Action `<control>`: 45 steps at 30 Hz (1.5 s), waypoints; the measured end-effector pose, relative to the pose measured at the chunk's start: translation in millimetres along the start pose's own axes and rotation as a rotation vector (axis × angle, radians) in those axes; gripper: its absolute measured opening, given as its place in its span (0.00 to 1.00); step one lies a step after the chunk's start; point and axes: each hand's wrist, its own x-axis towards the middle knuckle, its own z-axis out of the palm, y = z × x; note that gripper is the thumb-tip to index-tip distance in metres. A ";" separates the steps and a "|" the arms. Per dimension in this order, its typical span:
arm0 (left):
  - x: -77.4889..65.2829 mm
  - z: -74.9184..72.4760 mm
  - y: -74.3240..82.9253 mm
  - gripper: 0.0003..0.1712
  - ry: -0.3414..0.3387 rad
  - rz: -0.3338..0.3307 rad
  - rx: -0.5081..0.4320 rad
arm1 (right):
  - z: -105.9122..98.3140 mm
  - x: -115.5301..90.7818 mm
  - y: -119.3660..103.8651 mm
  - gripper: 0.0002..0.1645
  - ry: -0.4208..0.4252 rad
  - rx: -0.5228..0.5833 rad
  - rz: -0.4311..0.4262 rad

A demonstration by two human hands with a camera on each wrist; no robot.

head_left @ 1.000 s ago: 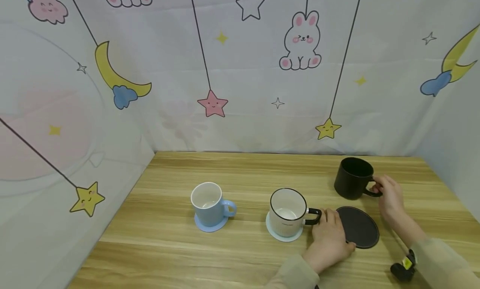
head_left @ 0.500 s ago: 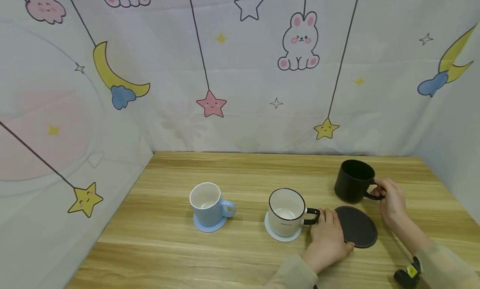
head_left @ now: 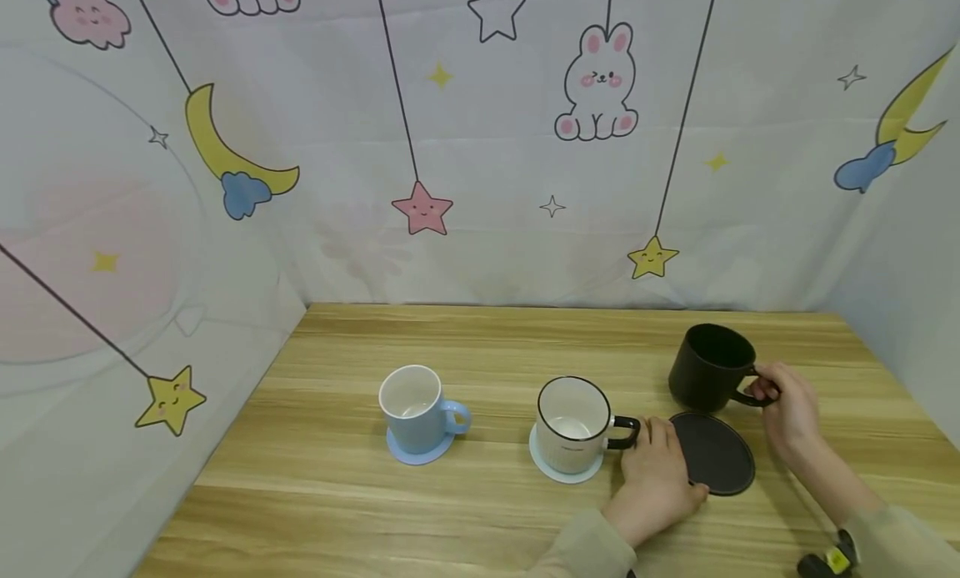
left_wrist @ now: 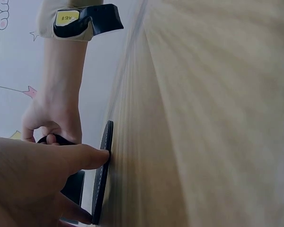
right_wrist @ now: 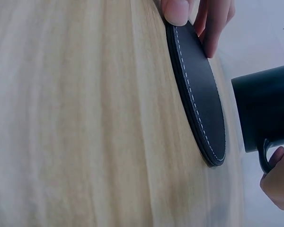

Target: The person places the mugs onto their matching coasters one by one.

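My right hand (head_left: 793,407) grips the handle of a black mug (head_left: 708,369) at the right rear. The mug tilts slightly, and in the right wrist view its base (right_wrist: 239,116) stands apart from the tabletop. Just in front of it lies a round black coaster (head_left: 716,454) with pale edge stitching. My left hand (head_left: 654,480) pinches the coaster's left part, its thumb (left_wrist: 95,157) on the near rim and fingers farther round. Beside that hand's fingertips is the black handle of a white, black-rimmed mug (head_left: 573,424).
The white mug stands on a pale blue coaster (head_left: 566,471). Farther left, a light blue mug (head_left: 415,411) sits on a blue coaster (head_left: 420,454). A patterned white curtain (head_left: 480,144) hangs behind the wooden table (head_left: 337,511). A black strap device (head_left: 828,557) is at the right sleeve.
My right hand has brought the black mug a little nearer and to the right, toward the black coaster's back edge. The left hand and the coaster stay in place.
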 end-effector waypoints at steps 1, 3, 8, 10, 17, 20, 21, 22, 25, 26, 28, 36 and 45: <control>-0.3 0.0 0.0 0.51 0.003 0.000 0.000 | 0.0 -0.5 -0.1 0.26 -0.004 0.007 -0.001; -0.6 0.3 0.1 0.51 0.009 0.000 -0.001 | -0.1 -1.5 -0.4 0.27 -0.010 0.017 -0.005; -0.3 1.0 0.0 0.50 0.011 0.002 0.001 | -1.0 -5.3 -1.1 0.27 -0.042 0.017 -0.011; 0.1 0.8 -0.1 0.50 0.002 0.001 0.002 | -1.8 -7.2 -1.6 0.26 -0.054 0.003 -0.007; -0.3 -0.7 -0.3 0.50 -0.013 0.006 0.009 | -4.8 -13.3 -0.8 0.27 -0.075 0.000 -0.003; -0.5 -1.0 -0.5 0.50 -0.010 0.009 0.007 | -6.3 -15.7 -0.3 0.28 -0.081 0.023 0.000; -0.6 -1.0 -0.4 0.50 -0.008 0.009 0.007 | -6.5 -16.5 0.0 0.28 -0.083 0.029 -0.002; -0.7 -0.9 -0.5 0.50 -0.006 0.009 0.006 | -6.7 -17.3 0.1 0.28 -0.087 0.032 -0.002; -0.9 -0.7 -0.5 0.50 0.001 0.008 0.006 | -6.8 -20.0 0.3 0.28 -0.097 0.037 -0.007; -1.0 -0.7 -0.5 0.50 0.002 0.008 0.007 | -6.8 -21.0 0.4 0.28 -0.100 0.039 -0.010; -0.9 -0.7 -0.5 0.50 0.002 0.007 0.011 | -7.0 -23.1 0.2 0.29 -0.108 0.038 -0.013; -0.3 0.1 0.7 0.50 -0.001 -0.006 0.034 | -10.4 -32.2 -2.3 0.28 -0.132 0.023 -0.008; 0.2 -0.5 -1.1 0.50 -0.024 0.014 0.024 | -12.8 -42.8 -3.0 0.27 -0.137 0.020 0.016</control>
